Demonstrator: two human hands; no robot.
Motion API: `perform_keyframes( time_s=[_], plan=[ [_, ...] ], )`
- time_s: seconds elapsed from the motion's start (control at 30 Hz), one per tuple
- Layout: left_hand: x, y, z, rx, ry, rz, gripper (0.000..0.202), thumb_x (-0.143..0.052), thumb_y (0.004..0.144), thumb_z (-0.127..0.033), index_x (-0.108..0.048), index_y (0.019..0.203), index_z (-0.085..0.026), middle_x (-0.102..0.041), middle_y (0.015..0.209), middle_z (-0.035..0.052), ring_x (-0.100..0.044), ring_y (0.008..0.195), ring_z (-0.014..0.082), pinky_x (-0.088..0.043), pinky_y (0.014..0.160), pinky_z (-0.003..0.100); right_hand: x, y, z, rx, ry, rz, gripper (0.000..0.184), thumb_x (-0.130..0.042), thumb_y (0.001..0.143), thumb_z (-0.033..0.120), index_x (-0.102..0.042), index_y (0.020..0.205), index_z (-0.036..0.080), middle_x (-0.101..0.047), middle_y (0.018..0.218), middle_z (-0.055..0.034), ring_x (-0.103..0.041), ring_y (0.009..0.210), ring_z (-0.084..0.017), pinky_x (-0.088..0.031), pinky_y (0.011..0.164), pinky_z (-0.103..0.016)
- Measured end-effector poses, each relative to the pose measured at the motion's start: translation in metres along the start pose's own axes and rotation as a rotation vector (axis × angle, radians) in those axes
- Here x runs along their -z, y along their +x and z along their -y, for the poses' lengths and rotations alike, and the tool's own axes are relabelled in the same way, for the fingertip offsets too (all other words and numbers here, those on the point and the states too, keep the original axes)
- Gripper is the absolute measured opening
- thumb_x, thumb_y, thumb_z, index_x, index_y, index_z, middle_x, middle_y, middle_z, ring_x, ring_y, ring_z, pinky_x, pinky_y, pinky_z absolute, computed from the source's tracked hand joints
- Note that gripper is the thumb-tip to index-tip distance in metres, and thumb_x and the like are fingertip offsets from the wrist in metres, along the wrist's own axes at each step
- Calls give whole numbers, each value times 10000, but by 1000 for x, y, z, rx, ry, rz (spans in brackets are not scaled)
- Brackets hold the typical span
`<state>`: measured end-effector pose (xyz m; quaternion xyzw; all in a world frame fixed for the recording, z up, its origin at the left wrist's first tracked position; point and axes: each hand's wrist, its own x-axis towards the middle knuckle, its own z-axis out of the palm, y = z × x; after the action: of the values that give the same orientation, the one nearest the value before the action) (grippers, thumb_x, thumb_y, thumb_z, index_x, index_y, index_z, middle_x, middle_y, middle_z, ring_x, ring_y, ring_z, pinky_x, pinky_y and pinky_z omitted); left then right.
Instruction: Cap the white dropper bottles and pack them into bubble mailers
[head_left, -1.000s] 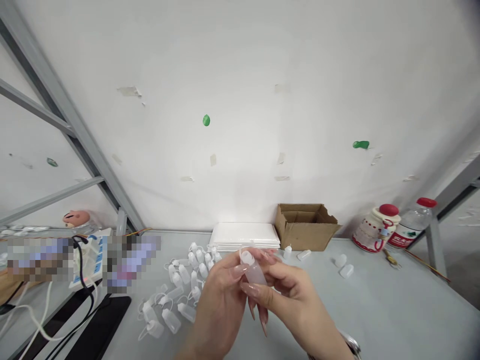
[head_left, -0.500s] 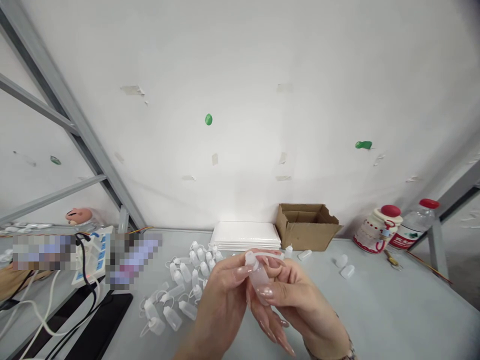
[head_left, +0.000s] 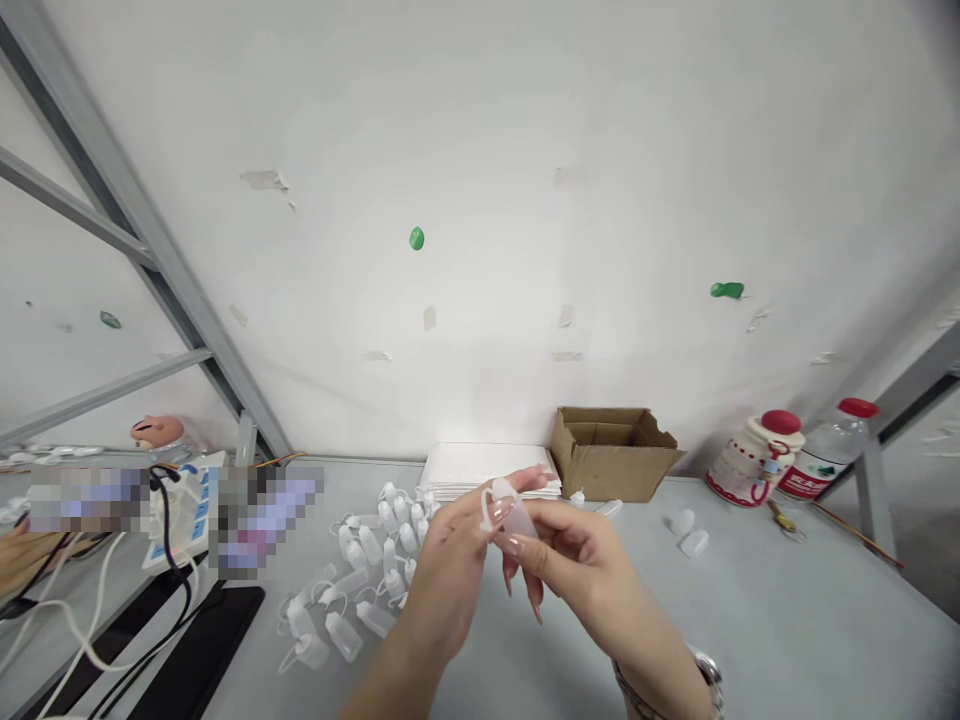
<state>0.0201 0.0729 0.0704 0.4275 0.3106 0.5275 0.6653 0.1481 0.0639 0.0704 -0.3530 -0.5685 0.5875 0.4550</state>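
Both my hands meet over the middle of the grey table, holding one small translucent plastic bottle (head_left: pixel 516 516) between them. My left hand (head_left: pixel 457 560) pinches its cap end with thumb and fingertips. My right hand (head_left: pixel 574 560) wraps its fingers round the bottle's body from the right. A pile of several like bottles with tethered caps (head_left: pixel 360 580) lies on the table just left of my hands.
A stack of white sheets (head_left: pixel 457 465) and an open cardboard box (head_left: pixel 611 452) stand at the back by the wall. Two loose bottles (head_left: pixel 686 533) lie to the right, near a red-capped jar (head_left: pixel 754 455) and a water bottle (head_left: pixel 825 450). Cables and a power strip (head_left: pixel 176 510) sit left.
Both hands have lifted slightly and the bottle has tilted; my right fingers have shifted from under the bottle to around its body.
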Motion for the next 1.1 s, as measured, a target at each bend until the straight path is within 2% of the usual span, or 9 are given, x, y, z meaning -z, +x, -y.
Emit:
perform_keyframes(
  time_s=[0.1, 0.27, 0.4, 0.6, 0.7, 0.83, 0.93, 1.03, 1.1],
  plan=[
    [-1, -1, 0, -44, -64, -14, 291, -622, 752, -351, -716, 965, -176, -677, 1110, 109, -600, 1005, 268, -498, 703, 296, 1, -1, 2, -4, 12, 25, 309, -651, 778, 441, -683, 862, 146, -558, 636, 7, -473, 499, -75, -421, 429, -194],
    [-2, -4, 5, -85, -151, 5, 273, -660, 737, -445, -711, 732, -177, -696, 929, 89, -526, 1154, 294, -431, 943, 386, 0, -4, 3, -52, 118, 151, 300, -649, 781, 433, -634, 734, 137, -578, 590, 13, -466, 409, -56, -353, 390, -190],
    [-1, -3, 8, -126, -92, 43, 322, -653, 731, -500, -694, 677, -185, -688, 905, 83, -511, 1163, 303, -404, 964, 406, 1, -4, -1, -36, 176, 207, 294, -646, 792, 397, -588, 665, 138, -590, 539, 17, -462, 358, -43, -252, 374, -189],
    [2, -2, 3, -270, 94, 84, 306, -602, 786, -471, -725, 722, -198, -697, 947, 92, -526, 1133, 307, -358, 1000, 439, 1, -5, -1, -26, 191, 212, 280, -635, 805, 362, -583, 651, 134, -603, 538, 12, -465, 350, -37, -249, 398, -199],
    [2, -4, 0, -191, -34, 167, 295, -606, 785, -453, -741, 815, -193, -698, 972, 95, -557, 1093, 310, -378, 989, 451, 2, -6, -2, -34, 258, 246, 243, -642, 796, 353, -610, 713, 126, -619, 554, 1, -473, 342, -39, -244, 376, -185],
    [3, -8, -2, -47, -233, 297, 315, -589, 788, -396, -728, 951, -165, -670, 637, 62, -612, 999, 300, -391, 973, 458, 6, -2, -10, -91, 507, 388, 317, -618, 786, 415, -640, 793, 100, -595, 492, -5, -445, 290, -57, -243, 300, -172],
    [4, -9, -2, -35, -250, 234, 283, -643, 750, -376, -726, 933, -177, -689, 668, 55, -629, 964, 283, -412, 956, 443, 8, 4, -14, -89, 606, 450, 356, -584, 802, 452, -622, 785, 98, -587, 475, -11, -457, 281, -77, -253, 268, -173],
    [3, -7, 0, -98, -187, 38, 238, -716, 702, -357, -732, 878, -199, -729, 886, 62, -634, 970, 255, -433, 949, 405, 6, 7, -12, -59, 564, 376, 328, -547, 852, 440, -580, 788, 120, -603, 514, -14, -516, 344, -88, -318, 307, -166],
    [3, -5, 0, -121, -131, -104, 224, -718, 710, -356, -735, 870, -200, -733, 927, 64, -630, 994, 238, -448, 940, 364, 3, 8, -10, -22, 512, 321, 297, -522, 883, 419, -556, 818, 131, -625, 563, -20, -546, 390, -90, -364, 351, -171]
  ],
)
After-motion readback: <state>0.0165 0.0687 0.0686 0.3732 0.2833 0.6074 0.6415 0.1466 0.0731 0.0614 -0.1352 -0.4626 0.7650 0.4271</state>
